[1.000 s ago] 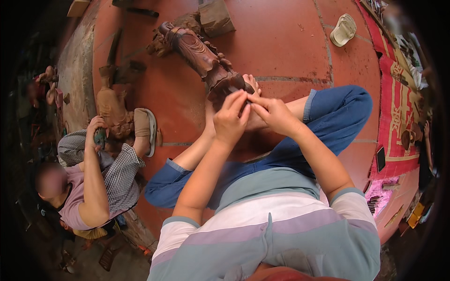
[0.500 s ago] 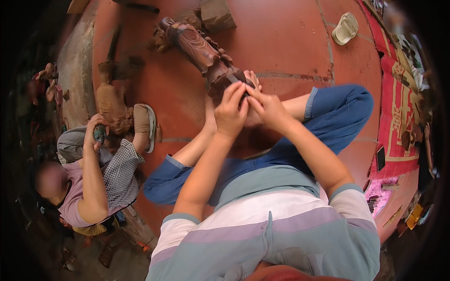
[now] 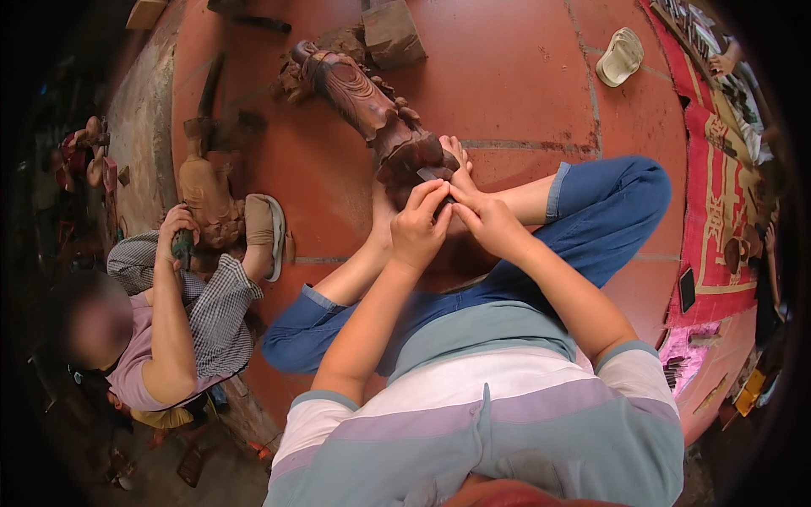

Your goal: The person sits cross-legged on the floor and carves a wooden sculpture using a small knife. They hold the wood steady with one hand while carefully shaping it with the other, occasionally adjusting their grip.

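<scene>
A dark reddish-brown carved wooden figurine (image 3: 359,97) lies on the tiled floor, its base toward me between my bare feet. Just at the near side of that base, my left hand (image 3: 420,226) pinches a small flat grey piece (image 3: 428,174) whose kind I cannot make out; it looks like a folded sheet or a thin blade. My right hand (image 3: 490,221) meets it there, thumb and fingers closed at the same spot. What the right fingertips grip is hidden between the two hands.
Wood blocks (image 3: 394,35) lie behind the figurine's far end. At left a seated person holds a green tool (image 3: 182,245) by a lighter wooden carving (image 3: 205,190). A pale clog (image 3: 621,57), a red patterned mat (image 3: 714,211) and a phone (image 3: 686,287) lie at right.
Both hands have drawn back a little toward me, off the figurine's base, and the grey piece shows more. The neighbouring person's hand has shifted slightly.
</scene>
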### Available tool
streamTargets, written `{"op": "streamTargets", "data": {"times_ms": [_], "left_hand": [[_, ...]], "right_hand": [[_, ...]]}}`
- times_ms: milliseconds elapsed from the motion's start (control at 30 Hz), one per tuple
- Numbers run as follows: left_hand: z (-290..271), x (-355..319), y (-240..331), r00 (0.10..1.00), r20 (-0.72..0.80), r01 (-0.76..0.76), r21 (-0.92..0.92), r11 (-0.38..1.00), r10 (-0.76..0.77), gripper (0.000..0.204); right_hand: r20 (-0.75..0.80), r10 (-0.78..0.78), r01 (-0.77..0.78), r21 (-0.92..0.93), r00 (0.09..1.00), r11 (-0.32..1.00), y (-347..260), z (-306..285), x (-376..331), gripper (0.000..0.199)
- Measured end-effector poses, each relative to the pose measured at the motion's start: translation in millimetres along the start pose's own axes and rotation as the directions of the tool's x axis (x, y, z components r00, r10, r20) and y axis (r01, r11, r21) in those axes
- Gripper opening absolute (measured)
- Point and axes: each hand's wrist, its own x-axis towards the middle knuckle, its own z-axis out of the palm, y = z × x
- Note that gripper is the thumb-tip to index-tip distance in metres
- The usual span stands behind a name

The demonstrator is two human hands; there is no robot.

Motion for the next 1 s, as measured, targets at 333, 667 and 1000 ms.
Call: {"op": "streamTargets", "data": {"times_ms": [333,667,1000], "left_hand": [[-1,4,8,1.0,-0.002,0.021,-0.004,1.0,-0.021,0.031],[2,12,5,0.999,-0.047,-0.019,0.023,1.0,0.02,0.027],[-2,18,13,0.999,0.004,-0.04,0.052,0.998,0.04,0.025]], "right_hand": [[-0.052,-0.038,0.039,0.026,0.998,0.999,5,3,8,0.034],[0.165,0.203,-0.23,0.166,0.965,0.959,-3,-18,23,0.038],[0.215,0.299,-0.351,0.272,0.93,0.896,6,-18,15,0.037]]}}
